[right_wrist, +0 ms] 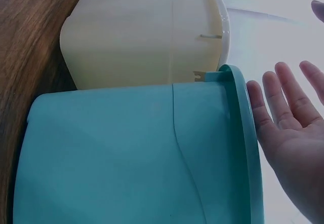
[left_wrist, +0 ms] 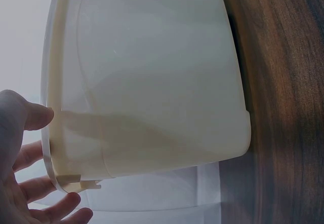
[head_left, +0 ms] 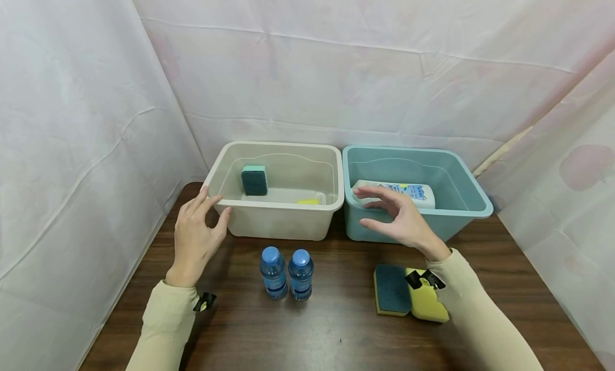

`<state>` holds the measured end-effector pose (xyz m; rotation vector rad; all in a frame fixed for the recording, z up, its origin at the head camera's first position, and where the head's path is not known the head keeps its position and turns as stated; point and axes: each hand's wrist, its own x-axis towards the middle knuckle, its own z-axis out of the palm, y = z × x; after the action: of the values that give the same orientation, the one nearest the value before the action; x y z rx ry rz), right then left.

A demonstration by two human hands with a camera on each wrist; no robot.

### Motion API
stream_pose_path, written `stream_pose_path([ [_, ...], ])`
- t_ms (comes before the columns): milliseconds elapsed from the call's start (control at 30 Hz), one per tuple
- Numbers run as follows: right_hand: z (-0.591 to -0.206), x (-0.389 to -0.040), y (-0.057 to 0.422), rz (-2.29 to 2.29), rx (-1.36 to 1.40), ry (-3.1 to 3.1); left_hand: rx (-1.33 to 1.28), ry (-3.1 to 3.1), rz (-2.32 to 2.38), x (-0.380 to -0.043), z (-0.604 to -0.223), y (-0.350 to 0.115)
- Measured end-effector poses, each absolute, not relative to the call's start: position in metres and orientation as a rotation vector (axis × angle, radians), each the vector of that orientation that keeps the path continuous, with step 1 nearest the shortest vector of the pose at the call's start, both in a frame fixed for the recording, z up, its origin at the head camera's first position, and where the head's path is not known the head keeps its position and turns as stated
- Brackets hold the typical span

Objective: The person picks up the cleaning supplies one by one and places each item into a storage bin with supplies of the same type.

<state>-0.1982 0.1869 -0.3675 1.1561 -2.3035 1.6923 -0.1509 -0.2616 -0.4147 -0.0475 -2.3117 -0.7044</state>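
Note:
My left hand (head_left: 197,235) is at the front left corner of a beige plastic bin (head_left: 274,221), its fingers spread; in the left wrist view the thumb (left_wrist: 39,116) overlaps the bin's rim. Over the front rim of a teal bin (head_left: 375,221), my right hand (head_left: 401,219) hangs with fingers and thumb apart, holding nothing. A white bottle with a blue label (head_left: 425,195) lies inside the teal bin, partly hidden by that hand. Within the beige bin are a green sponge (head_left: 254,181) standing against the wall and a yellow item (head_left: 308,202), mostly hidden behind the front rim.
Two small blue-capped water bottles (head_left: 275,277) stand side by side on the dark wooden table (head_left: 336,347). Two yellow sponges, one with its dark green side up (head_left: 392,288) and one yellow side up (head_left: 427,304), lie near the right forearm. White cloth (head_left: 360,83) surrounds the table.

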Motion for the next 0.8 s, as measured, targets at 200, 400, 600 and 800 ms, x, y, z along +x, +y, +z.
stream_pose_path([
  [200, -0.372, -0.193, 0.188, 1.666, 1.154, -2.293, -0.046, -2.310, -0.715, -0.151, -0.415, -0.262],
  [400, -0.379, -0.182, 0.193, 1.655, 1.139, -2.324, -0.053, -2.305, -0.720, -0.151, -0.416, -0.260],
  [600, -0.385, -0.175, 0.201, 1.664, 1.132, -2.360, -0.053, -2.296, -0.714, -0.152, -0.416, -0.259],
  [800, -0.397, -0.171, 0.212, 1.615, 1.140, -2.396, -0.051, -2.295, -0.716, -0.153, -0.416, -0.258],
])
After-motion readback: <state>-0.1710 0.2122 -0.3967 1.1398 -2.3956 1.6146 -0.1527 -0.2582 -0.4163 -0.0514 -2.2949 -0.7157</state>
